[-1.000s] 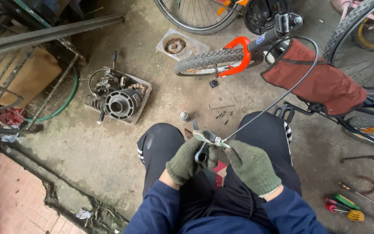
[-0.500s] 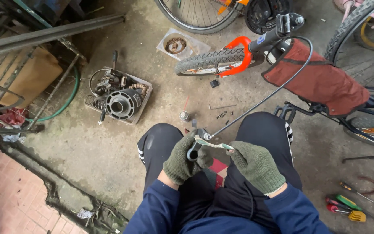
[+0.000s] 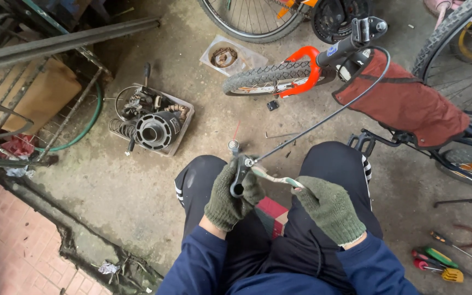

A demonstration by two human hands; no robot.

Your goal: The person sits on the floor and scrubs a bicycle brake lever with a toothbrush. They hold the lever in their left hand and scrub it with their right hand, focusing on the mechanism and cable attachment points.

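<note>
Bicycle repair yard, bicycle wheels (image 3: 258,19), screwdrivers (image 3: 438,262), parts tray (image 3: 184,117)

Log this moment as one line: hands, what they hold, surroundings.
left hand: gloved, grips black brake lever | right hand: gloved, holds pliers at lever | brake cable: runs to handlebar | screwdrivers: on floor, right

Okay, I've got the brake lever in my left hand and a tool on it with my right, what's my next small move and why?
Probably steady the brake lever and ease the tool's tip in where the cable enters. The left hand grips the lever, the right hand holds the tool's handle, and its tip sits right at the cable's entry.
</note>
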